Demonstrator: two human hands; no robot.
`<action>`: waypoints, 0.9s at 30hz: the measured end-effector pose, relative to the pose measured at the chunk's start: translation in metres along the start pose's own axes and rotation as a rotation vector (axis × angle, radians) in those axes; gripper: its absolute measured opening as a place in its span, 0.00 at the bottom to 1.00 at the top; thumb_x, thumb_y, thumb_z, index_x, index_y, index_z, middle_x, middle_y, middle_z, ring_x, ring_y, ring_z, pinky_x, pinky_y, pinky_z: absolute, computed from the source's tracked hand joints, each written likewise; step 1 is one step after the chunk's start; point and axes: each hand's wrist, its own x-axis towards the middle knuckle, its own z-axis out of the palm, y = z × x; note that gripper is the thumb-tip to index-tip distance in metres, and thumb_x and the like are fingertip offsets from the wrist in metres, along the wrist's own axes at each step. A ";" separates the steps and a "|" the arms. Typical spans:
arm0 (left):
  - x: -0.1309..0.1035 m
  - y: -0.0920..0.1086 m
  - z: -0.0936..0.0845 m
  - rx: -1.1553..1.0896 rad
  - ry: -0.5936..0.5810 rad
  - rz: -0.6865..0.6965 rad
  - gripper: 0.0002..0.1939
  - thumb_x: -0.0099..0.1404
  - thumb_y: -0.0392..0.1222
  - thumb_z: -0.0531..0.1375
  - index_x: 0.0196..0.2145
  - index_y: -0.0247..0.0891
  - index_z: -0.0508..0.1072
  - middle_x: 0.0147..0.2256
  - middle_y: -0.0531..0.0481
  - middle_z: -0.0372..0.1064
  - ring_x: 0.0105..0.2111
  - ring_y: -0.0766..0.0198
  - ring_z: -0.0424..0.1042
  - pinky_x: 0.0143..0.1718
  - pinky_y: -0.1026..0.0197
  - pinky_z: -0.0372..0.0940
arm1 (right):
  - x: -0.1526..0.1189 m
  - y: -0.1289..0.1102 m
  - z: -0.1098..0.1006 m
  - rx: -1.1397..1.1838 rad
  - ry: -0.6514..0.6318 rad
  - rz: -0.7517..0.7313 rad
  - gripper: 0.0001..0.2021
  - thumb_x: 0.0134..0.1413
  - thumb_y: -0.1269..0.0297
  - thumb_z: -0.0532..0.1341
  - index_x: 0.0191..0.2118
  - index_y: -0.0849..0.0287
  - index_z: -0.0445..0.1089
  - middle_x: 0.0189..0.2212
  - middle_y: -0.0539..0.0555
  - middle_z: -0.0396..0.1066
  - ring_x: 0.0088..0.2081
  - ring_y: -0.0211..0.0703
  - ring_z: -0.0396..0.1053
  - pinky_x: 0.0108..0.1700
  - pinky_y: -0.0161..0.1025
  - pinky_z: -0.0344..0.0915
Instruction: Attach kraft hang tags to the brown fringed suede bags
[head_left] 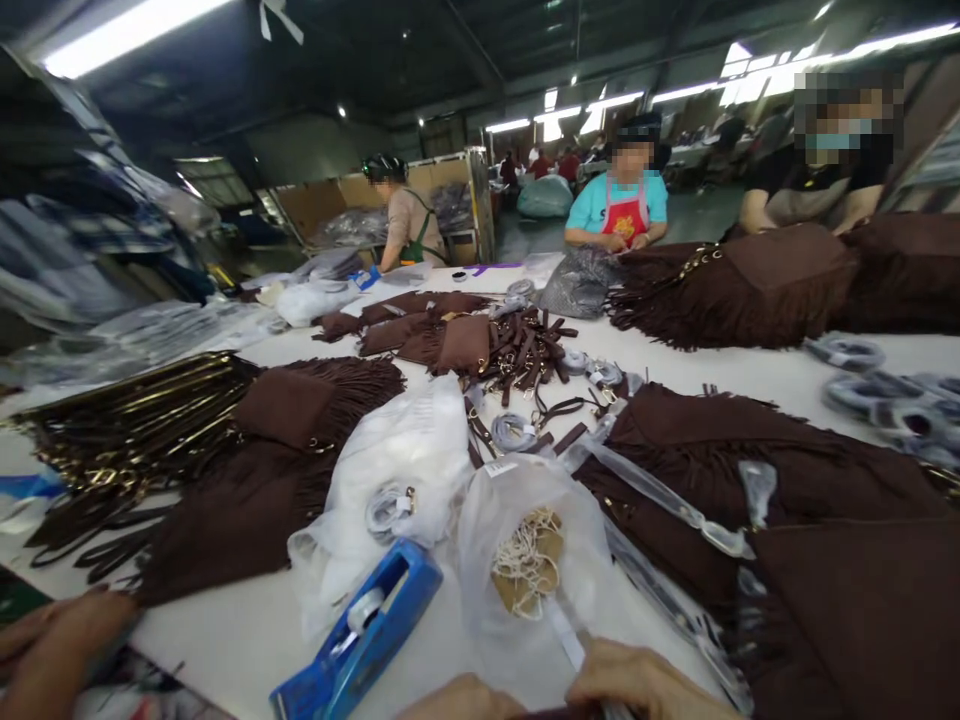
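Observation:
At the bottom edge, my left hand [459, 698] shows only its curled upper part. Close by on its right, my right hand [645, 682] is bent closed, its fingertips cut off by the frame. A sliver of something dark brown lies between the two hands, too little of it showing to name. Just beyond them rests a clear plastic bag [480, 590] with white strings [536, 550] and brown card in it. A blue tape dispenser [360, 640] lies to the left of my hands. Behind it is a white plastic bundle [405, 440] with a wrapped coiled strap [390, 508] on top.
Brown fringed bags lie stacked at left [225, 510] and right [847, 590]. Gold-trimmed pieces [150, 410] are at far left, straps [525, 350] mid-table [217, 640]. Another person's arm [67, 640] reaches in at lower left. Several people stand across the table.

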 end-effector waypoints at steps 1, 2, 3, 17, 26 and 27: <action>-0.003 -0.003 -0.001 -0.007 -0.026 -0.022 0.11 0.58 0.49 0.57 0.34 0.42 0.74 0.29 0.57 0.71 0.33 0.61 0.68 0.35 0.63 0.64 | 0.000 0.006 -0.001 0.036 0.006 0.021 0.12 0.45 0.58 0.62 0.38 0.53 0.74 0.34 0.51 0.69 0.36 0.41 0.65 0.37 0.33 0.59; -0.005 -0.006 -0.002 -0.017 -0.055 -0.051 0.11 0.57 0.49 0.57 0.34 0.42 0.75 0.28 0.57 0.71 0.32 0.61 0.68 0.34 0.64 0.64 | 0.000 0.013 -0.001 0.069 0.023 0.055 0.13 0.42 0.59 0.63 0.37 0.54 0.74 0.32 0.50 0.68 0.33 0.39 0.64 0.35 0.32 0.58; -0.005 -0.008 -0.003 -0.023 -0.085 -0.085 0.12 0.57 0.49 0.56 0.35 0.42 0.75 0.29 0.57 0.71 0.32 0.61 0.68 0.33 0.65 0.63 | 0.001 0.020 0.000 0.104 0.050 0.100 0.13 0.39 0.62 0.64 0.36 0.55 0.74 0.31 0.49 0.66 0.30 0.37 0.62 0.32 0.32 0.56; 0.069 0.026 0.034 0.154 0.189 -0.147 0.11 0.50 0.35 0.56 0.34 0.39 0.71 0.31 0.54 0.68 0.33 0.64 0.65 0.34 0.65 0.58 | 0.018 0.080 0.040 0.204 0.306 0.133 0.07 0.31 0.73 0.51 0.24 0.56 0.56 0.24 0.45 0.59 0.25 0.34 0.57 0.26 0.31 0.53; 0.085 0.000 0.055 0.249 0.322 -0.200 0.14 0.49 0.29 0.51 0.33 0.37 0.71 0.35 0.47 0.70 0.37 0.59 0.67 0.40 0.61 0.59 | 0.053 0.085 0.023 -0.068 0.475 0.270 0.07 0.49 0.68 0.48 0.28 0.56 0.62 0.24 0.50 0.66 0.29 0.42 0.66 0.33 0.37 0.59; 0.086 0.000 0.055 0.251 0.333 -0.209 0.14 0.49 0.29 0.51 0.34 0.37 0.71 0.35 0.47 0.70 0.38 0.59 0.67 0.41 0.60 0.59 | 0.061 0.086 0.021 -0.114 0.529 0.324 0.09 0.53 0.67 0.46 0.30 0.57 0.61 0.24 0.52 0.66 0.29 0.44 0.66 0.34 0.39 0.59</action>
